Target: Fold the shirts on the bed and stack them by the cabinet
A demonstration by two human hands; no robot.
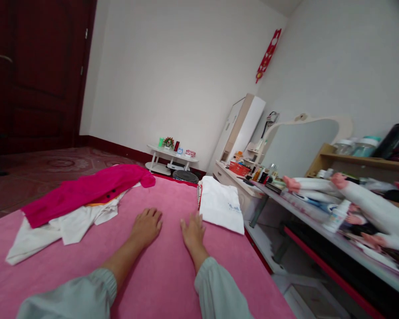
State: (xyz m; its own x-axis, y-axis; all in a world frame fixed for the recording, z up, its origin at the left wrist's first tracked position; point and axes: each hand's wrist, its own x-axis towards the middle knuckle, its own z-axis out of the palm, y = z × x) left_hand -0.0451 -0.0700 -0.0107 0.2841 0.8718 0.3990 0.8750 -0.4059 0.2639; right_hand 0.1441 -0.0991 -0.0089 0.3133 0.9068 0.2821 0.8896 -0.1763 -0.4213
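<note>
Both hands lay flat and spread, palms down, gripping nothing: the left hand (146, 227) and the right hand (193, 231) rested side by side on the pink bed cover (159, 274), a narrow strip of cover between them. Pale grey-green sleeves covered both forearms.

Just beside the right hand, touching or nearly touching its fingertips, sat a folded white garment (221, 204) with small blue print, squared off at the bed's right edge — judged finished. To the left, well apart from the left hand, lay an unfolded heap: a magenta garment (86, 190) draped over crumpled white clothing (63, 228), a sliver of orange showing between. By that evidence one piece was done and the heap was outstanding.

Beyond the bed stood a small white side table (170, 158) against the wall; on the right, a cluttered table (319, 221) and a mirror (299, 146).
</note>
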